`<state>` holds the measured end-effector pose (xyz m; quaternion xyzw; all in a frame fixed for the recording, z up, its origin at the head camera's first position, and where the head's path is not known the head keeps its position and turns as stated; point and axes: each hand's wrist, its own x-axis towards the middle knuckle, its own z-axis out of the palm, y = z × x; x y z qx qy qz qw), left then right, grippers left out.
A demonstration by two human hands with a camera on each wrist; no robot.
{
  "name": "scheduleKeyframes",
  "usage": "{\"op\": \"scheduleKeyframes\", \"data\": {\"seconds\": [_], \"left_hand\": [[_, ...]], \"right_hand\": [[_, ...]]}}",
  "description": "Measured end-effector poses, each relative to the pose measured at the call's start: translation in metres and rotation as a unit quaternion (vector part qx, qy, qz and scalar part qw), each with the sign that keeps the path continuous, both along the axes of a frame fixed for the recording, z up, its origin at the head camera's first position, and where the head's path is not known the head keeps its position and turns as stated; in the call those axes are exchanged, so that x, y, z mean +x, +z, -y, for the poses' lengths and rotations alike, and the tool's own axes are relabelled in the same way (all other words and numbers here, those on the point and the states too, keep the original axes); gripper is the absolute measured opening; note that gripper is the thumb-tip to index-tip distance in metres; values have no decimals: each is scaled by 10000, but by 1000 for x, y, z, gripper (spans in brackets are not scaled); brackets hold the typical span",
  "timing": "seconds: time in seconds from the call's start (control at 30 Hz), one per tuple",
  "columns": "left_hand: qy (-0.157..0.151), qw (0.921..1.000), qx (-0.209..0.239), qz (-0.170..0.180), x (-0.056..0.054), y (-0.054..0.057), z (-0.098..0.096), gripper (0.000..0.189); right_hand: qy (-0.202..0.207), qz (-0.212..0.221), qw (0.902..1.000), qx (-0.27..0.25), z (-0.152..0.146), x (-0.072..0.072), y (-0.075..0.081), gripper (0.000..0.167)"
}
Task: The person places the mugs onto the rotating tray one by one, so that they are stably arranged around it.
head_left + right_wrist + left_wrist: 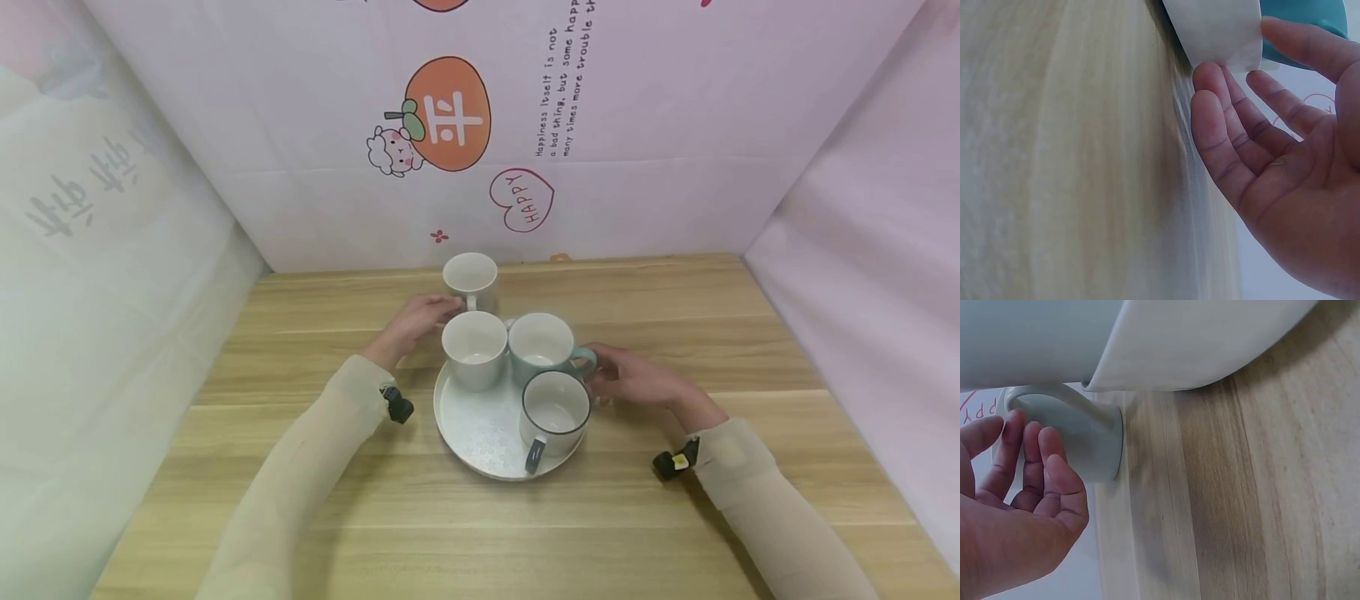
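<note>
Three mugs stand on a round white tray (480,442): a plain white mug (472,354), a pale teal mug (538,350) and a white mug with a dark rim and handle (558,417). Behind the tray is another white mug (471,279), its handle toward me. My left hand (423,321) is beside that mug; its loosely bent fingers (1054,456) overlap the handle in the left wrist view and hold nothing. At the tray's right side, my right hand (637,379) holds the edge. Its thumb (1297,40) meets the rim, with the other fingertips at the outer wall.
All of this stands on a wood-grain tabletop (420,542). A printed white cloth (315,192) hangs right behind the table's back edge, and further pale cloths hang along the left (112,292) and right (862,250) sides.
</note>
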<state>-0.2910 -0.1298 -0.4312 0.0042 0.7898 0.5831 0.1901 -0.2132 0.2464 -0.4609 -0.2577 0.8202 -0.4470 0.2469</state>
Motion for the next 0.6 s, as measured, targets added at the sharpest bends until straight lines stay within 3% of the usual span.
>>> {"op": "scheduleKeyframes", "data": {"seconds": [0.6], "left_hand": [[-85, 9998, -65, 159, -8, -2, -6, 45]], "right_hand": [[-73, -45, 9999, 119, 0, 0, 0, 40]]}}
